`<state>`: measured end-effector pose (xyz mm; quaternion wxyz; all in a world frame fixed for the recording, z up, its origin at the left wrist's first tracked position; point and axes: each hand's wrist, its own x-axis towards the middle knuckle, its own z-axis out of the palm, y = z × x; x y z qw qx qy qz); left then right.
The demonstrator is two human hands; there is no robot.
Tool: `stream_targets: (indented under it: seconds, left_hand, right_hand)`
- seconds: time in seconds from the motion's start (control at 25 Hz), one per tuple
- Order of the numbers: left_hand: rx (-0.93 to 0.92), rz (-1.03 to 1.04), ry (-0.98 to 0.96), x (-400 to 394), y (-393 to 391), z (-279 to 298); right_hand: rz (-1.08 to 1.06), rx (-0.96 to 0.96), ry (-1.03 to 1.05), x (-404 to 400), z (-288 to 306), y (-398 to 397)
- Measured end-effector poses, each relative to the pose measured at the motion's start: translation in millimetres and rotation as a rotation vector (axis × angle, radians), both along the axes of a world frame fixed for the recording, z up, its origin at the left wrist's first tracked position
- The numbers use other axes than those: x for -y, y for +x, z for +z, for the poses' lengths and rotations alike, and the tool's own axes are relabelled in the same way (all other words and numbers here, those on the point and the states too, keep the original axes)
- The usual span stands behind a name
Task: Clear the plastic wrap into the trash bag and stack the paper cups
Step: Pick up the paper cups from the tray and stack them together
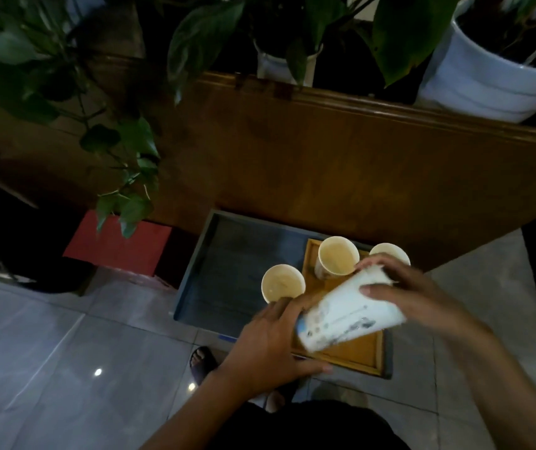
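The tilted white paper cup point(348, 315) carries a faint grey-blue printed motif along its side and a blue band near one end. The three upright paper cups point(338, 256) show cream-yellow insides with white rims. The small wooden tray point(351, 355) is honey-orange, set in a dark slate-grey rectangular tray point(227, 254). A flat red box point(120, 245) lies beside it. The round plant pot point(487, 82) is white, the leaves point(201, 43) dark green, the floor tiles point(65, 352) pale grey.
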<state>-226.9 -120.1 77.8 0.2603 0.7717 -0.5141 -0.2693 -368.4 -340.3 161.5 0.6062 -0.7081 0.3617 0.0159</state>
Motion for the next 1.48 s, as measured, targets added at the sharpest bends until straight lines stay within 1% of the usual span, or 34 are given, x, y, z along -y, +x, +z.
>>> stream_targets:
  seconds: [0.08, 0.12, 0.2, 0.28, 0.4, 0.48, 0.64, 0.88, 1.12, 1.48]
  left_hand:
    - [0.125, 0.087, -0.021, 4.9, 8.5, -11.9]
    - [0.180, 0.136, -0.018, 6.6, 14.1, -17.8]
    - [0.245, 0.197, 0.007, 10.1, 24.1, -28.8]
    - [0.266, 0.223, 0.049, 15.7, 31.0, -37.9]
    - [0.255, 0.251, 0.128, 24.2, 36.7, -47.2]
    - [0.253, 0.247, 0.142, 28.6, 38.8, -51.7]
    - [0.268, 0.168, 0.114, 35.3, 39.3, -59.8]
    - [0.190, 0.213, 0.106, 36.3, 36.4, -70.0]
    - [0.225, 0.209, 0.130, 38.6, 39.9, -70.1]
    - [0.208, 0.218, 0.154, 40.2, 40.3, -67.8]
  right_hand:
    - [-0.108, -0.011, -0.137, 28.0, 10.6, 2.8]
    - [-0.125, -0.023, -0.214, 39.2, 14.5, 6.1]
    - [-0.088, -0.088, -0.352, 54.1, 18.6, 15.3]
    - [-0.040, -0.157, -0.486, 61.9, 19.0, 29.7]
    - [-0.009, -0.205, -0.695, 65.2, 13.9, 51.7]
    - [-0.006, -0.245, -0.775, 64.8, 4.0, 62.6]
    - [0.007, -0.382, -0.803, 63.2, -22.1, 79.0]
    - [0.081, -0.475, -0.815, 56.6, -48.1, 92.9]
    - [0.108, -0.515, -0.841, 45.3, -72.8, 96.9]
    - [0.167, -0.519, -0.849, 33.4, -100.8, 101.5]
